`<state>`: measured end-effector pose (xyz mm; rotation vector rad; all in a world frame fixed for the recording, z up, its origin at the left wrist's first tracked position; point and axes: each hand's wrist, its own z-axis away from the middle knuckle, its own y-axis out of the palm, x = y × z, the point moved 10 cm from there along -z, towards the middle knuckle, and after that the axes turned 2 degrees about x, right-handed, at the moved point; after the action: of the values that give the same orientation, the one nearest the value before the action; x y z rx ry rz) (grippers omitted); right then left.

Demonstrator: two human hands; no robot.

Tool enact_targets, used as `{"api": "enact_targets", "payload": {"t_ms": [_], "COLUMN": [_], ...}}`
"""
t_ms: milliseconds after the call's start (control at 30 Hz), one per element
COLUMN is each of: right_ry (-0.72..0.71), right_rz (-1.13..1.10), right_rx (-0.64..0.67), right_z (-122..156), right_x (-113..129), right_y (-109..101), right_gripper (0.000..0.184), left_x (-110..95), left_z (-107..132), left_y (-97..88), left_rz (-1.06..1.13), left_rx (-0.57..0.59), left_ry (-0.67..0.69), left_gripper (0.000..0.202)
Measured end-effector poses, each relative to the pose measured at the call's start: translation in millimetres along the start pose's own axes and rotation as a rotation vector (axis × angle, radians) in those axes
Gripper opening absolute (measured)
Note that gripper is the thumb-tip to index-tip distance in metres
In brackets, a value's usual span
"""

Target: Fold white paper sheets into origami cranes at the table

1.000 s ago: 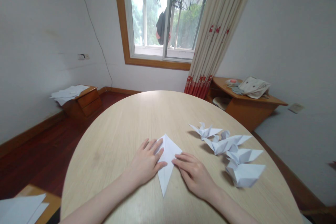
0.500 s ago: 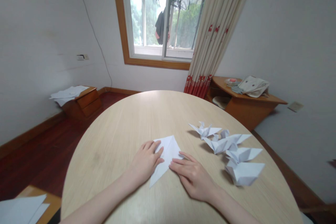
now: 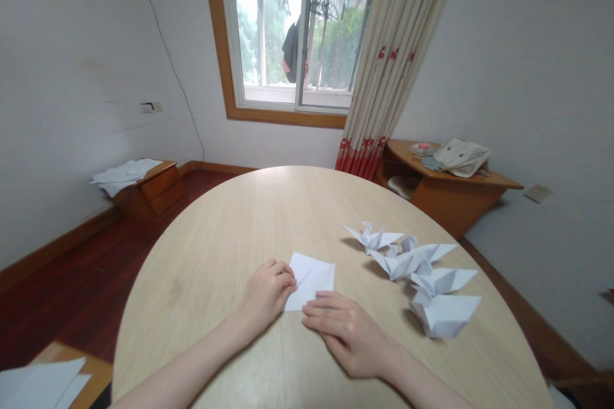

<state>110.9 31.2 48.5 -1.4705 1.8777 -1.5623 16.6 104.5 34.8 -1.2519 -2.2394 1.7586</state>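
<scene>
Nearest, at the lower left beside the table, loose white sheets [image 3: 38, 383] lie on a wooden surface [image 3: 102, 365]. On the table, the folded paper [image 3: 314, 281] lies between the two hands. The left hand [image 3: 266, 291] is curled, its fingertips on the paper's left edge; whether they pinch it, I cannot tell. The right hand [image 3: 348, 332] is open, fingers nearly straight and close together, their tips at the paper's lower right edge, gripping nothing visible. Four folded paper birds [image 3: 446, 317] stand in a slanting row to the right, crowded together; the nearest is just beyond the right forearm, well apart from the paper.

Farther off, a small drawer cabinet [image 3: 164, 188] stands at the left with both drawers shut, white papers [image 3: 125, 170] spread over its top. At the right, a corner cabinet [image 3: 446, 204] has a pale object [image 3: 403, 187] in its open shelf; on top sit a clear container with a reddish lid [image 3: 423, 149], its contents too small to tell, and a light cloth bag [image 3: 463, 156].

The table [image 3: 225, 223] is round-edged, pale wood grain, over a dark red floor [image 3: 48, 284]. Behind it hang a cream-and-red curtain [image 3: 398, 64] and a sliding window [image 3: 249, 32], with hangers [image 3: 329, 7] and a dark item [image 3: 290, 54] visible through the glass.
</scene>
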Motion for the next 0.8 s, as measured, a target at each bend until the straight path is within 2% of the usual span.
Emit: {"api": "enact_targets", "payload": {"t_ms": [233, 467, 600, 800], "right_ry": [0.01, 0.131, 0.188, 0.236], "right_rz": [-0.046, 0.06, 0.105, 0.1], "right_rx": [-0.041, -0.081, -0.045, 0.071], "right_z": [1, 2, 3, 4], "right_x": [-6, -22, -30, -38], "right_y": [-1, -4, 3, 15], "right_gripper": [0.037, 0.04, 0.043, 0.041], "left_x": [6, -2, -8, -8], "left_z": [1, 2, 3, 4], "left_y": [8.3, 11.6, 16.7, 18.0], "left_rz": [0.174, 0.234, 0.293, 0.273], "left_rx": [0.0, 0.086, 0.145, 0.119], "left_ry": [0.001, 0.06, 0.127, 0.147], "left_gripper": [0.016, 0.023, 0.026, 0.023]}}
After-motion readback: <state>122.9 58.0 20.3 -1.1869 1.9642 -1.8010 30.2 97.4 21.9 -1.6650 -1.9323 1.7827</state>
